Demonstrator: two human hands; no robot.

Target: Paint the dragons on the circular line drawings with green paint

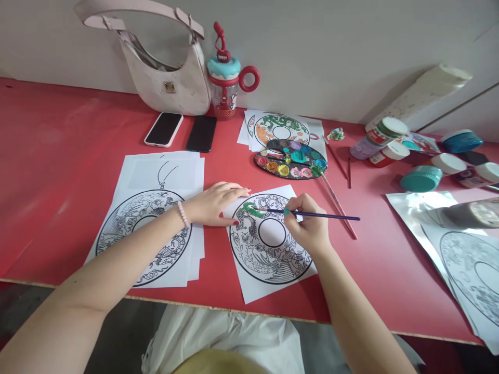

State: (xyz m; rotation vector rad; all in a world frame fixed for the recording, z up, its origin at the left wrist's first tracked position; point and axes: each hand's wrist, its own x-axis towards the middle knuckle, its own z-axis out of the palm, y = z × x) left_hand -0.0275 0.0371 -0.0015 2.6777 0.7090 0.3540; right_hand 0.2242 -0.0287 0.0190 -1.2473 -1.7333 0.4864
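My right hand [307, 224] is closed around a dark blue paintbrush [331, 215], its tip touching a green-painted dragon on a printed sheet [253, 259]. The rest of that sheet's round line drawing is uncoloured. My left hand [216, 203] lies flat with fingers stretched, its fingertips on the sheet's upper left edge. Under my left forearm is a stack of similar printed sheets [197, 208]. Beyond the painted sheet lies a black paint palette [268, 175] with several colours in its wells. A second paintbrush [338, 202] rests with its bristles on the palette's right end.
At the back stand a white handbag [167, 93] and a lidded cup [225, 91], with two phones [164, 129] before them. A partly coloured sheet [315, 127] lies behind the palette. Several paint jars [421, 179] and more sheets [463, 259] occupy the right side of the red table [370, 280].
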